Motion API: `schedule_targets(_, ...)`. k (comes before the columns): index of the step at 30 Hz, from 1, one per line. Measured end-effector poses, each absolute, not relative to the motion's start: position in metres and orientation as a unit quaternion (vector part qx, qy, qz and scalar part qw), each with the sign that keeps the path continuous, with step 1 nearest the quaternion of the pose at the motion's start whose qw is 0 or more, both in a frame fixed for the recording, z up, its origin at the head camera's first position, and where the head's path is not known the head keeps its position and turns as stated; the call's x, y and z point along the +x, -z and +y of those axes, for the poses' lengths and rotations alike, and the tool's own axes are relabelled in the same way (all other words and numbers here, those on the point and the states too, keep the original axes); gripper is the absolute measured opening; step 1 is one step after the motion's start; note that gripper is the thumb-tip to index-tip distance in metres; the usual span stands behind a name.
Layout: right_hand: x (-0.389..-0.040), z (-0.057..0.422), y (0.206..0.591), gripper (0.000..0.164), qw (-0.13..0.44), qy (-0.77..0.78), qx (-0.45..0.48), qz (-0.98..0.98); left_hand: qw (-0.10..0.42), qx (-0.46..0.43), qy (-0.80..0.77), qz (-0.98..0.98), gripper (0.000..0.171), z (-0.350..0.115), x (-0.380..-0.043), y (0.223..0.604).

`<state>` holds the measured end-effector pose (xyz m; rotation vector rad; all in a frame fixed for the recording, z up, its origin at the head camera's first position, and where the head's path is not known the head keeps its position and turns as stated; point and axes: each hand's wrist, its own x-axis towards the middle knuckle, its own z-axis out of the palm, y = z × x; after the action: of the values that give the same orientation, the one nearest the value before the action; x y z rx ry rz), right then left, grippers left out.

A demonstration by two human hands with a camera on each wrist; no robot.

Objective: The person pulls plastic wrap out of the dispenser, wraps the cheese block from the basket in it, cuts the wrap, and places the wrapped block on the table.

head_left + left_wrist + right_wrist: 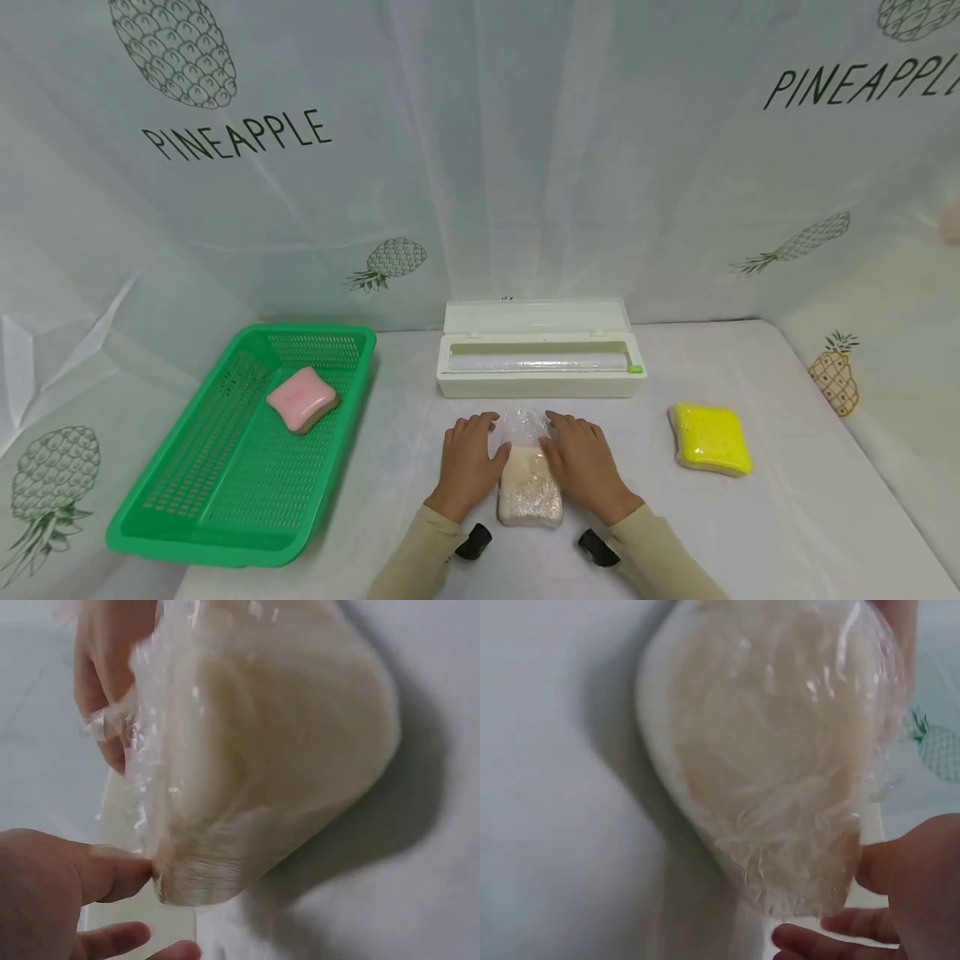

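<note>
A beige, soft-looking block (pixel 529 490) wrapped in clear cling film lies on the table between the two hands; whether it is bread or sponge I cannot tell. Loose cling film (pixel 525 423) sticks out from its far end. The left hand (pixel 470 465) touches the block's left far corner with its thumb (pixel 120 876), fingers spread and apart from it. On the other side, the right hand (pixel 588 467) has its thumb (pixel 874 868) against the right far corner, its fingers loosely bent beyond the end. Both wrist views show the wrapped block close up.
Behind the hands stands a white cling film dispenser (pixel 542 385), lid raised, with a film roll (pixel 537 362) inside. A green basket (pixel 225 492) at left holds a pink block (pixel 302 398). To the right lies a yellow block (pixel 710 438). A pineapple-print curtain (pixel 525 167) hangs behind.
</note>
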<state>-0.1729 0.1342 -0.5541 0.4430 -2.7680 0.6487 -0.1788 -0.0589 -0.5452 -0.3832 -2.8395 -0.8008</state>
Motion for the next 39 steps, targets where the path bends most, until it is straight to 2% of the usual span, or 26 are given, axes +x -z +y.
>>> schedule_targets(11,-0.197,0.124,0.552,0.030,0.052,-0.337,0.078,-0.937,0.010,-0.138,0.294,-0.946,0.047,-0.058,-0.192,0.553)
schedule_targets(17,-0.191,0.125,0.550,0.016,0.078,-0.390,0.085,-0.914,-0.043,-0.132,0.357,-0.924,0.063,-0.062,-0.193,0.552)
schedule_targets(20,-0.185,0.128,0.548,0.016,0.097,-0.403,0.106,-0.904,-0.053,-0.145,0.391,-0.907,0.065,-0.063,-0.193,0.549)
schedule_targets(24,-0.176,0.132,0.543,0.022,0.106,-0.415,0.149,-0.891,-0.022,-0.191,0.409,-0.892,0.049,-0.064,-0.191,0.545)
schedule_targets(28,-0.162,0.139,0.539,0.027,0.106,-0.411,0.190,-0.885,0.042,-0.252,0.397,-0.882,0.028,-0.066,-0.184,0.542)
schedule_targets(32,-0.147,0.147,0.540,0.028,0.124,-0.367,0.239,-0.890,0.087,-0.299,0.362,-0.878,0.015,-0.069,-0.175,0.541)
schedule_targets(39,-0.133,0.158,0.547,0.044,0.154,-0.265,0.325,-0.895,0.132,-0.354,0.257,-0.889,0.013,-0.074,-0.157,0.544)
